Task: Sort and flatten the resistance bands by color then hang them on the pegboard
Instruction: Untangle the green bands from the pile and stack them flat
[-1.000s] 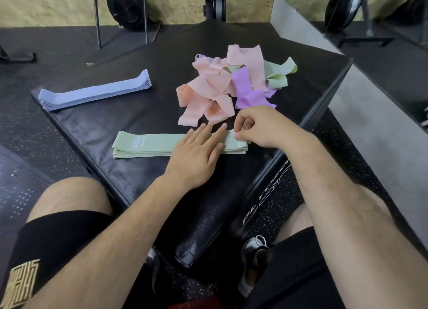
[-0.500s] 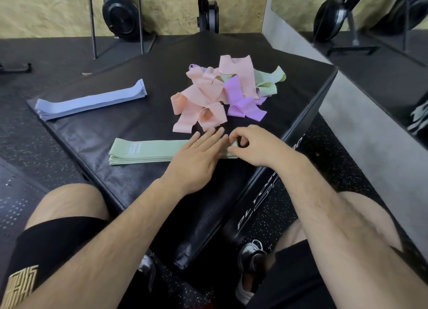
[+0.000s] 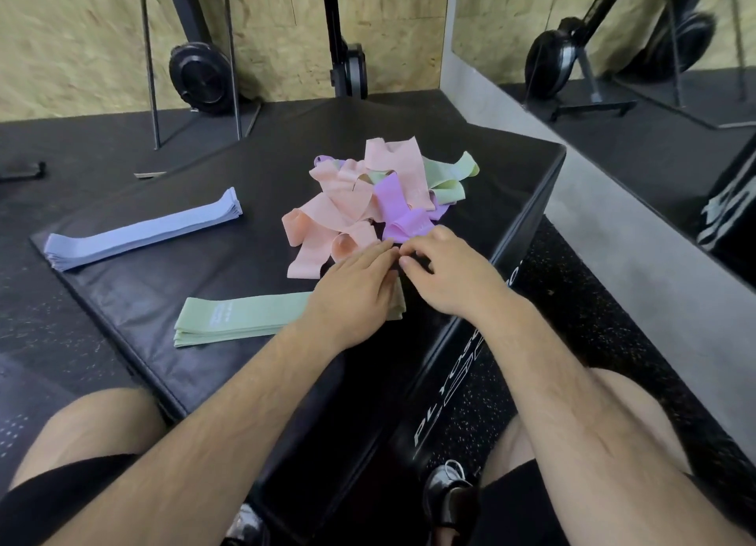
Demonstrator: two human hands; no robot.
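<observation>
On the black padded box [image 3: 163,283] lie a flat stack of green bands [image 3: 241,316] near me and a flat stack of blue bands [image 3: 139,230] at the far left. A tangled pile of pink bands [image 3: 347,201], purple bands [image 3: 403,214] and green bands [image 3: 448,177] sits in the middle. My left hand [image 3: 352,287] lies flat over the right end of the green stack, fingertips by the purple band's near edge. My right hand [image 3: 446,275] is next to it with fingers curled. A dark gap shows between its thumb and forefinger.
The box's right edge [image 3: 527,234] drops to speckled rubber floor. Gym machines with black discs [image 3: 200,70] stand against the chipboard wall behind. A mirror [image 3: 654,46] above a grey ledge runs along the right. My knees and shoes are below.
Both hands have moved from the green stack's right end up toward the tangled pile. My right hand has let go of the green band's end. The camera has tilted up.
</observation>
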